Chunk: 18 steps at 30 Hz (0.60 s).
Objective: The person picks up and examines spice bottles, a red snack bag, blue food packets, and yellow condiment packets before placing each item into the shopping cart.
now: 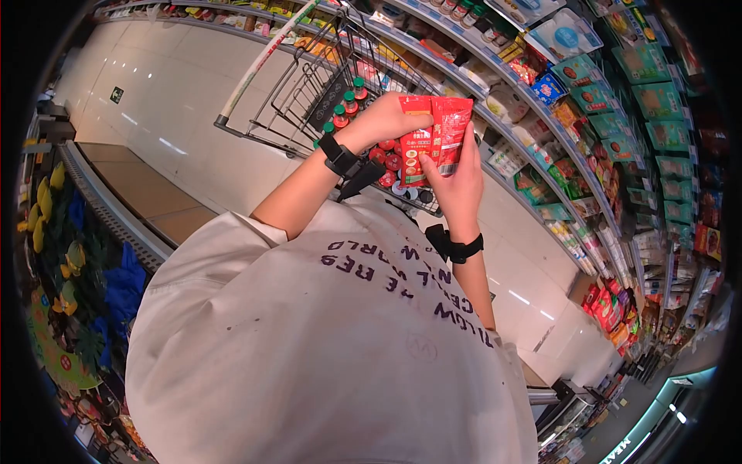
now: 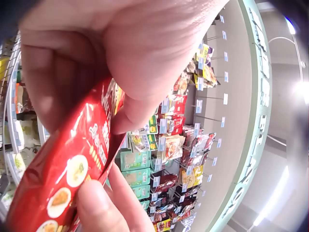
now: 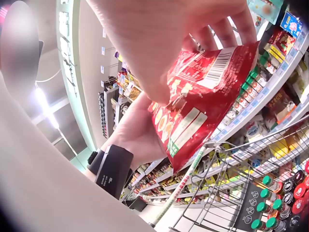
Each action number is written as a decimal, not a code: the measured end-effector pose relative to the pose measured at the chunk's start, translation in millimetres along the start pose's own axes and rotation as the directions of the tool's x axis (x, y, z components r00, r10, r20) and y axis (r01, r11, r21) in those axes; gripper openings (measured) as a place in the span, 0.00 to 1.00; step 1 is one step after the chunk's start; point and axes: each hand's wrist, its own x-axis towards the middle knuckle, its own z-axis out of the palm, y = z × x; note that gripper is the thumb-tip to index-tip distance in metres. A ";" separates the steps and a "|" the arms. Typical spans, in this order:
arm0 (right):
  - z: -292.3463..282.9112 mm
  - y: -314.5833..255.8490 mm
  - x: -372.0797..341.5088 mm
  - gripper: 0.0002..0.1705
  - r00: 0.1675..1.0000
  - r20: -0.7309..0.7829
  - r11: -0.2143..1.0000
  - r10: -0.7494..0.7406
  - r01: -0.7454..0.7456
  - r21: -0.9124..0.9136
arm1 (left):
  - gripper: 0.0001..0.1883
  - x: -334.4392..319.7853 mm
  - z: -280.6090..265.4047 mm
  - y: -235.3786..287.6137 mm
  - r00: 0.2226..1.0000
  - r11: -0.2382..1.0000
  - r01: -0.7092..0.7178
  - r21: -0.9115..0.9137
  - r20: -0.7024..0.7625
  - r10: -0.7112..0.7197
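Observation:
A glossy red printed packet (image 1: 450, 131) is held up in both hands above the shopping cart. Round food pictures and a barcode show on its printed surfaces in the head and right wrist views. My left hand (image 1: 382, 122) grips the left side, its thumb lying across the front. On the right edge, my right hand (image 1: 457, 189) pinches the packet with the thumb in front and the fingers behind. In the left wrist view the packet (image 2: 63, 164) is bent, and the left hand (image 2: 145, 53) hides its upper end.
The wire shopping cart (image 1: 267, 116) stands just beyond my hands, with several green-capped bottles (image 1: 349, 100) and red-lidded jars (image 1: 393, 162) inside. Stocked shelves (image 1: 525, 108) curve along the right. A brown-topped ledge (image 1: 147, 193) lies left, beside pale floor tiles (image 1: 178, 85).

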 end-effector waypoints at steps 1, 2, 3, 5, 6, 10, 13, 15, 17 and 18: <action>3.7 1.2 0.0 0.51 1.000 0.013 0.999 0.021 -0.021 -0.044 | 0.16 0.8 1.7 -0.8 0.999 0.998 0.024 0.051 -0.043 -0.022; 6.0 2.7 0.0 0.52 0.999 0.026 0.995 0.043 -0.041 -0.088 | 0.16 1.2 3.0 -2.2 0.995 0.994 0.050 0.101 -0.087 -0.041; 6.8 4.1 0.1 0.52 0.999 0.026 0.995 0.043 -0.041 -0.088 | 0.16 3.4 2.6 -6.0 0.995 0.994 0.050 0.101 -0.087 -0.041; 7.7 5.5 -0.1 0.49 0.991 0.078 0.993 0.106 -0.101 -0.057 | 0.18 8.9 0.2 -14.0 0.989 0.978 0.120 0.173 -0.109 -0.103; 7.4 4.8 0.2 0.49 0.991 0.080 0.993 0.104 -0.100 -0.056 | 0.18 7.5 0.7 -12.6 0.988 0.978 0.121 0.172 -0.111 -0.103; 7.8 2.9 -0.7 0.44 0.966 0.176 0.980 0.190 -0.176 -0.095 | 0.19 10.8 4.3 -25.1 0.993 0.987 0.076 0.144 -0.096 -0.062; 8.3 2.3 -2.9 0.39 0.949 0.233 0.977 0.211 -0.195 -0.091 | 0.17 12.4 4.8 -27.7 0.997 0.978 0.064 0.197 -0.050 -0.055; 9.4 4.8 -3.2 0.37 0.943 0.260 0.978 0.208 -0.192 -0.087 | 0.15 13.0 4.6 -27.8 0.996 0.959 0.093 0.267 -0.022 -0.090; 13.1 15.0 -5.3 0.33 0.918 0.343 0.980 0.198 -0.188 -0.064 | 0.15 15.0 4.9 -34.6 1.000 0.966 -0.012 0.259 0.009 0.010; 14.2 18.0 -6.0 0.33 0.918 0.344 0.980 0.198 -0.187 -0.065 | 0.15 13.0 5.3 -29.8 1.000 0.966 -0.012 0.258 0.008 0.010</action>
